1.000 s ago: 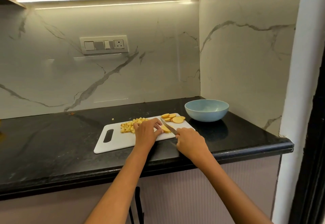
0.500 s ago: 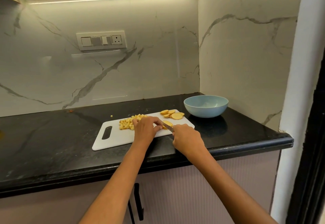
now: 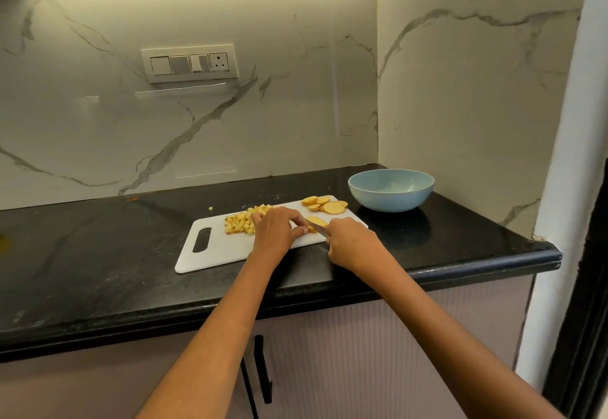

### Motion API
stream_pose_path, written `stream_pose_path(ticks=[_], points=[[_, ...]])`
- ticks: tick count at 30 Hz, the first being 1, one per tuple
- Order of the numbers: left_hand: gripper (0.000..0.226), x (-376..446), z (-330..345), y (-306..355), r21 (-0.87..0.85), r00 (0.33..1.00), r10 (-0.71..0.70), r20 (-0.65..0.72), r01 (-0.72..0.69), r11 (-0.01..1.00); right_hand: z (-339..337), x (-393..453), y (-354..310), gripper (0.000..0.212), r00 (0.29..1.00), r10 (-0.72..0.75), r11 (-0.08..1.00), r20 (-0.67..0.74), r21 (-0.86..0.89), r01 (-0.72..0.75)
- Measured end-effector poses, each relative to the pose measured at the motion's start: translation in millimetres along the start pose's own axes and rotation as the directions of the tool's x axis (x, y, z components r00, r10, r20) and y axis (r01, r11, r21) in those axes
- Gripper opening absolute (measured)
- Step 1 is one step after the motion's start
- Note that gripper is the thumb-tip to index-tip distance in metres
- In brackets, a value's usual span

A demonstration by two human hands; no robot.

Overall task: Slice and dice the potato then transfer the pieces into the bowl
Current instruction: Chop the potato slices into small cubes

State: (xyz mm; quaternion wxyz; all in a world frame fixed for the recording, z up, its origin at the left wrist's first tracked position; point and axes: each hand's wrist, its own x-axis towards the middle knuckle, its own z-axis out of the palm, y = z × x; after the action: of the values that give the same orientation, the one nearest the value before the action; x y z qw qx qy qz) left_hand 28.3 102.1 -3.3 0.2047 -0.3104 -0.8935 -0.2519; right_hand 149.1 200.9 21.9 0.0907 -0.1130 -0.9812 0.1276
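A white cutting board [image 3: 217, 255] lies on the black counter. Diced potato pieces [image 3: 238, 221] are heaped on its far left part, and round potato slices [image 3: 325, 204] lie at its far right corner. My left hand [image 3: 274, 229] pinches a potato slice [image 3: 317, 222] near the board's middle. My right hand [image 3: 353, 244] grips a knife [image 3: 318, 229] whose blade lies against that slice; the handle is hidden in my fist. A light blue bowl [image 3: 391, 193] stands to the right of the board, nothing visible inside.
One stray potato cube [image 3: 210, 209] lies on the counter behind the board. Marble walls close the back and right side. The counter's front edge [image 3: 296, 306] runs above cabinet doors with black handles [image 3: 261, 369]. A switch panel [image 3: 189, 63] is on the back wall.
The knife blade has moved lower and closer to my left fingertips on the slice. The view shifted slightly; both hands stay over the board's middle.
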Motion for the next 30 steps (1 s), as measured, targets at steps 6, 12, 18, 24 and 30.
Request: stream_pose_path(ticks=[6, 12, 18, 24, 30], points=[[0.01, -0.2, 0.0, 2.2, 0.061, 1.0, 0.017, -0.02, -0.016, 0.998, -4.2, 2.0, 1.9, 0.03, 0.999, -0.022, 1.0, 0.031, -0.02, 0.022], [0.012, -0.5, -0.5, 4.7, 0.081, 1.0, 0.021, -0.001, -0.021, 0.996, -7.6, 3.6, -2.0, 0.028, 0.999, -0.036, 0.999, 0.022, -0.022, 0.037], [0.014, -3.8, 2.6, 5.5, 0.191, 0.998, 0.035, -0.05, -0.025, 0.981, -0.9, 4.4, -9.4, 0.031, 0.998, -0.065, 0.993, -0.003, -0.097, 0.065], [0.013, -0.5, 5.1, 2.3, 0.177, 0.996, 0.045, -0.071, -0.032, 0.984, 2.2, -10.9, 2.9, 0.026, 0.998, -0.062, 0.99, -0.017, -0.131, 0.059], [0.011, -2.2, 4.9, 1.7, 0.118, 0.997, 0.023, -0.072, -0.015, 0.993, 2.9, -3.5, 9.6, 0.022, 0.996, -0.077, 0.992, -0.033, -0.099, 0.074]])
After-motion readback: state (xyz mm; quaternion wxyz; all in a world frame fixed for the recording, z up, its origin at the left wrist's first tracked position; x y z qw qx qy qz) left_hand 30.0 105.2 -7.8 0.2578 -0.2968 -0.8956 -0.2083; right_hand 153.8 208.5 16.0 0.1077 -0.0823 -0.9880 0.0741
